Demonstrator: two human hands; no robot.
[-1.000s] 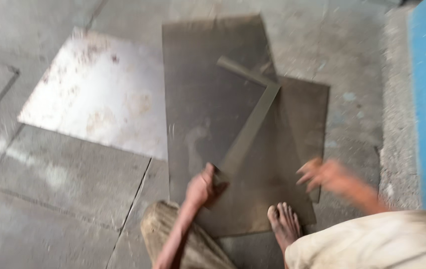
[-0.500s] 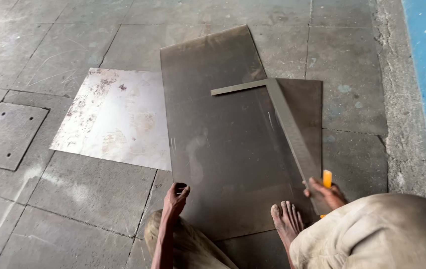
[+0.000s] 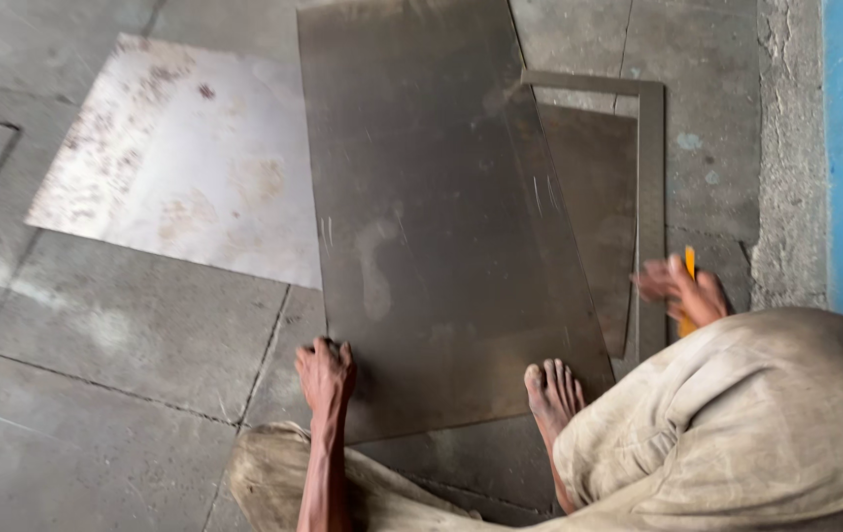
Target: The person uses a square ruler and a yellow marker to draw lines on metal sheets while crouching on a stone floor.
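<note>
From the head camera, the left hand (image 3: pixel 325 372) presses flat, fingers spread and gripping nothing, on the near-left corner of the dark metal sheet (image 3: pixel 431 217), pinning it to the floor (image 3: pixel 126 335). The right hand (image 3: pixel 682 294) grips a yellow marker (image 3: pixel 688 271) against the steel square (image 3: pixel 650 197), likely guiding a line. A bare foot (image 3: pixel 554 394) weighs the sheet's near edge.

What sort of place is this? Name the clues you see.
Probably a metalworking shop floor: dark metal sheets lie on a concrete floor, a steel square rests on them, and the right hand holds a yellow marker.
</note>
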